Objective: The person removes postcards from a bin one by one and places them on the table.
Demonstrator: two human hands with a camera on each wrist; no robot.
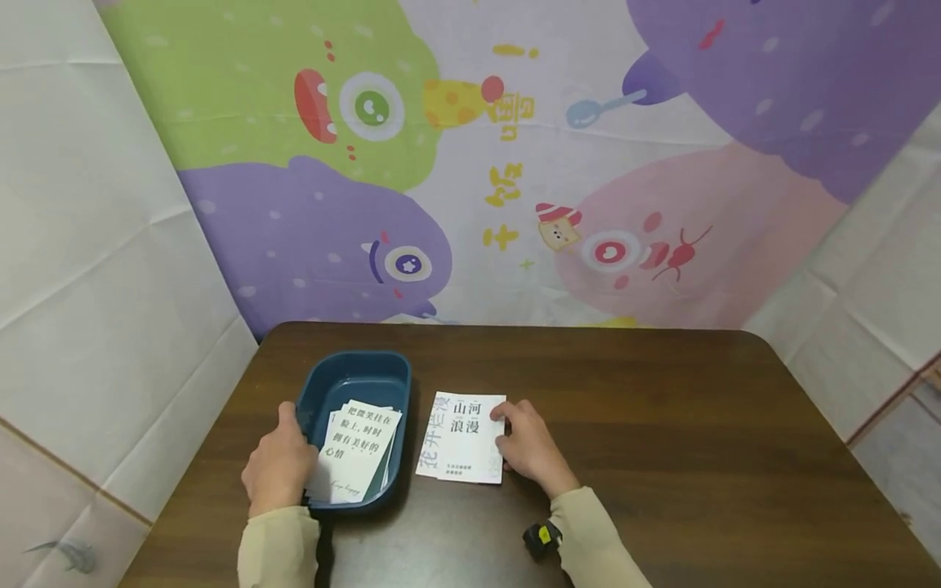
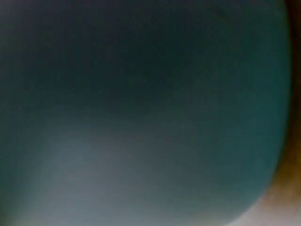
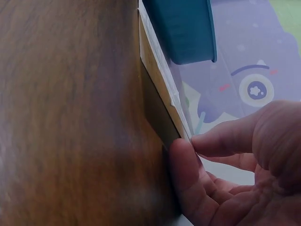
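A dark blue plastic tray [image 1: 353, 365] stands on the left part of the table, with several printed cards [image 1: 360, 449] lying overlapped inside it. My left hand [image 1: 279, 469] grips the tray's left side, one digit reaching over the rim beside the cards. The left wrist view is mostly filled by the blurred teal tray wall [image 2: 244, 117]. To the right of the tray, my right hand [image 1: 532, 445] pinches the right edge of a small stack of white cards [image 1: 474, 449] with Chinese print. In the right wrist view, thumb and fingers meet on the edge of this stack [image 3: 162, 77].
The brown wooden table [image 1: 698, 441] extends far to the right. Behind it hangs a cloth backdrop [image 1: 470, 163] with cartoon monsters, and white sheets [image 1: 88, 245] flank the sides. A black device with a yellow mark [image 1: 542, 539] sits at the right wrist.
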